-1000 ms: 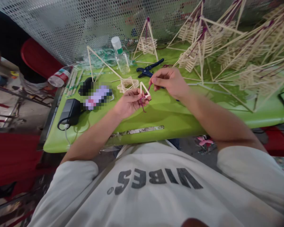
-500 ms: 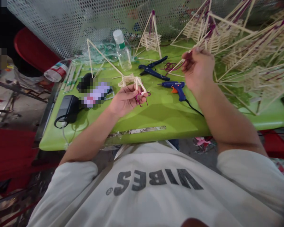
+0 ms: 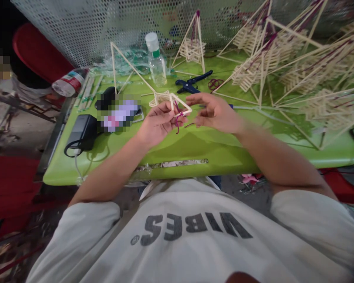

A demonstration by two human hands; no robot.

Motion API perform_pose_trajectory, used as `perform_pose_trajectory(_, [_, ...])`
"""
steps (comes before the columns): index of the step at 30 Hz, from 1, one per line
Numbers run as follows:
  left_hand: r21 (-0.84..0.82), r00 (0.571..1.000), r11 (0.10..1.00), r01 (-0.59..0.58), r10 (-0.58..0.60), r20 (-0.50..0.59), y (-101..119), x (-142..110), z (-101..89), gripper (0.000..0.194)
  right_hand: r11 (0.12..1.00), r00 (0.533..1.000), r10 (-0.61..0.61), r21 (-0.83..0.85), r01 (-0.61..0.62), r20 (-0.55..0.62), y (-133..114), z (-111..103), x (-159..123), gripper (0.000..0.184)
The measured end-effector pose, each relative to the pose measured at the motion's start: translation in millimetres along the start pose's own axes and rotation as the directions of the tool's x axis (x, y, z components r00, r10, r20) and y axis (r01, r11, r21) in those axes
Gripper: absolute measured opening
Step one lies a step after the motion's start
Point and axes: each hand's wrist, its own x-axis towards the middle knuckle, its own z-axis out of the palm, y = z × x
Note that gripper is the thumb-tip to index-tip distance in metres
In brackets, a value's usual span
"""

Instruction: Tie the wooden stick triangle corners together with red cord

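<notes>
My left hand (image 3: 161,122) pinches a small triangle of pale wooden sticks (image 3: 181,105), with purple string (image 3: 178,122) knotted at its lower side and loose ends hanging down. Just to the right is my right hand (image 3: 216,112), its fingers apart. A short string end shows by its lower fingertip; whether it touches is unclear. Behind that hand, the blue glue gun (image 3: 231,106) is mostly hidden. A small stacked-stick piece (image 3: 161,98) lies just beyond my left hand. Dark blue cutting pliers (image 3: 191,83) rest farther back, next to a purple string bundle (image 3: 215,83).
Several stick pyramids with stacked-stick parts (image 3: 262,74) crowd the right of the green table (image 3: 177,173). A clear bottle (image 3: 157,65) stands at the back. Leftward are a phone (image 3: 120,116), a black charger box (image 3: 84,131), bundled sticks (image 3: 88,92) and a tipped bottle (image 3: 69,82).
My right hand has come left and down from the string bundle to beside the triangle, covering most of the glue gun. The triangle in my left hand has turned and shows more fully.
</notes>
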Motion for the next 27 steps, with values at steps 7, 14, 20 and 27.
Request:
perform_pose_trajectory(7, [-0.037,0.999,0.999,0.014,-0.012,0.053,-5,-3,5.8,0.033,0.994,0.994,0.028,0.105,-0.039,0.105,0,16,1,0.048])
perform_pose_trajectory(14, [-0.052,1.0,0.999,-0.011,0.01,-0.021,-3,-1,1.1,0.034,0.992,0.999,0.035,-0.119,-0.031,0.031,-10,0,1,0.038])
perform_pose_trajectory(20, [0.044,0.989,0.998,-0.045,0.051,-0.142,-7,2,-2.6,0.036,0.988,0.962,0.107,0.132,-0.076,-0.25,-1,-5,7,0.046])
perform_pose_trajectory(27, [0.133,0.979,0.986,-0.102,0.123,-0.16,-10,2,-1.3,0.034,0.986,0.963,0.13,0.13,-0.101,-0.238,-10,5,2,0.047])
